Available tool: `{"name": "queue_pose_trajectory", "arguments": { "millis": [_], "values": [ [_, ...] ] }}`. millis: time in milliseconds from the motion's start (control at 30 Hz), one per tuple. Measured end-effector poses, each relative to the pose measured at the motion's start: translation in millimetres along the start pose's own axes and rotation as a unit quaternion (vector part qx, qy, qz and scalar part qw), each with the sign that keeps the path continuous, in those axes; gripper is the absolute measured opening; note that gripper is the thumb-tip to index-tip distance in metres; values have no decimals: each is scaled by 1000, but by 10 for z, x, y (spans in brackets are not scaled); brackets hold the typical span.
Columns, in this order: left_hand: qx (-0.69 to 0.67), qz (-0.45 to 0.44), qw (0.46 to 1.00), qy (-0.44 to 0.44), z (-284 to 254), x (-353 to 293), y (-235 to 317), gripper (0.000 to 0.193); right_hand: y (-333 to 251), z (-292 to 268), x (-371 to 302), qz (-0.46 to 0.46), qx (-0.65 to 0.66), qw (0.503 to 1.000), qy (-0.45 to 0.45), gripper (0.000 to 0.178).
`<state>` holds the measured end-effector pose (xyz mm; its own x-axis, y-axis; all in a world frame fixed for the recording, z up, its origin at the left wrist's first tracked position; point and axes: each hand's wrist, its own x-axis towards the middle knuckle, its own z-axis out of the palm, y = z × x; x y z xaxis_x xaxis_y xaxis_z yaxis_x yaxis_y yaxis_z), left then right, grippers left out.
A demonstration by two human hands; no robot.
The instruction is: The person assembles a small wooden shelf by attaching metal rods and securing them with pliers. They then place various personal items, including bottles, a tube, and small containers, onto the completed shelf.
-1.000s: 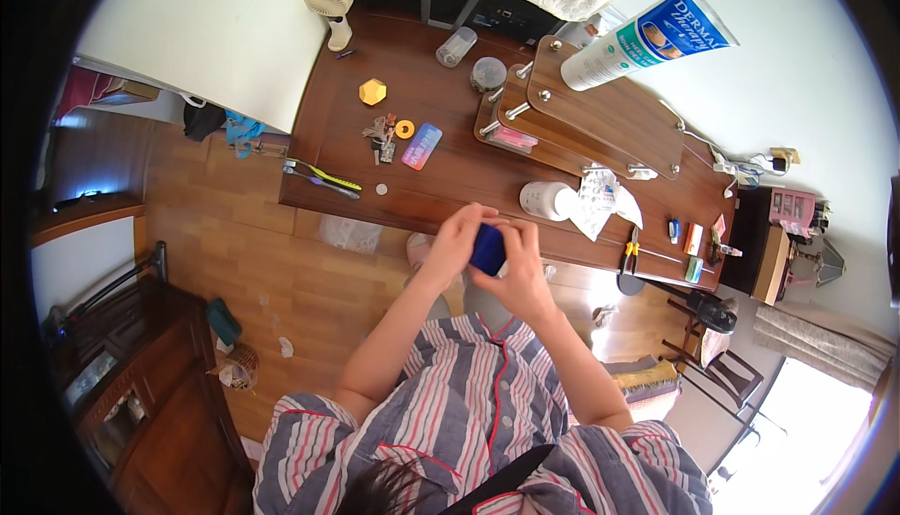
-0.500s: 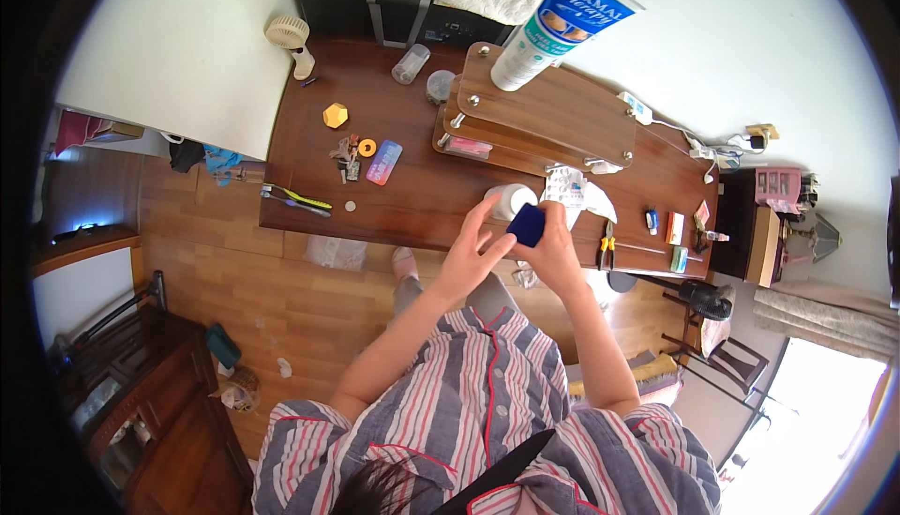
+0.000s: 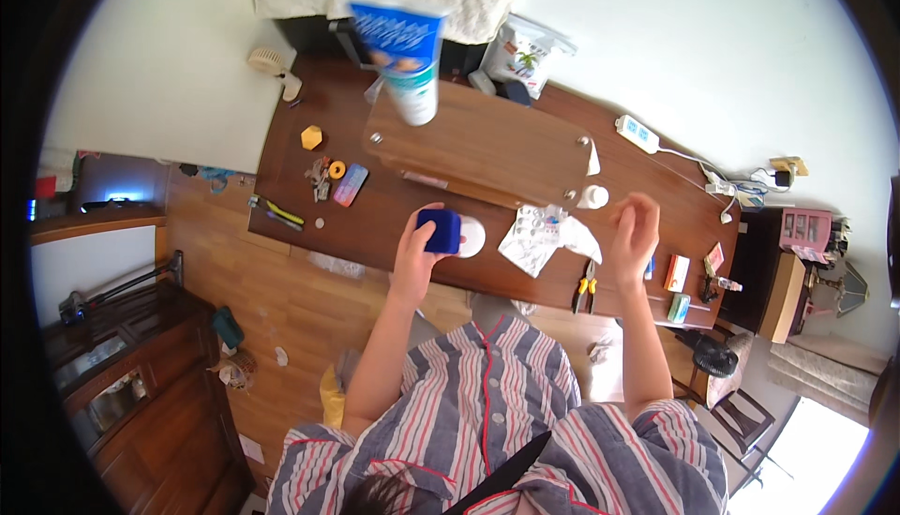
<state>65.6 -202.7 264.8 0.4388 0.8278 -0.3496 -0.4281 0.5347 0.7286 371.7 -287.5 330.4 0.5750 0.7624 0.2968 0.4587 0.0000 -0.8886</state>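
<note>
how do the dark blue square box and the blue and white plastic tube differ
The dark blue square box is in the left hand; the blue and white plastic tube stands on the brown wooden shelf. The box is squat and looks plain; the tube is long and printed. Both show blue.

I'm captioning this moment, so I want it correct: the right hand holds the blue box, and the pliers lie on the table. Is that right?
Not quite: the left hand holds the blue box, as the head view shows. The pliers do lie on the table.
</note>
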Motion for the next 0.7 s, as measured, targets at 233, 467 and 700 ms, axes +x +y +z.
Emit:
{"name": "queue_pose_trajectory", "arguments": {
  "millis": [233, 467, 700],
  "values": [
    [-43, -3, 994, 105, 222, 22, -180, 51, 1056, 543, 1586, 94, 18, 962, -257, 21],
    [-16, 2, 981, 192, 471, -17, -169, 49, 1627, 1964, 2142, 29, -287, 887, -361, 79],
    [-21, -14, 982, 186, 696, 18, -139, 52, 1846, 2063, 2019, 99, -183, 933, -295, 72]
  ]
}}
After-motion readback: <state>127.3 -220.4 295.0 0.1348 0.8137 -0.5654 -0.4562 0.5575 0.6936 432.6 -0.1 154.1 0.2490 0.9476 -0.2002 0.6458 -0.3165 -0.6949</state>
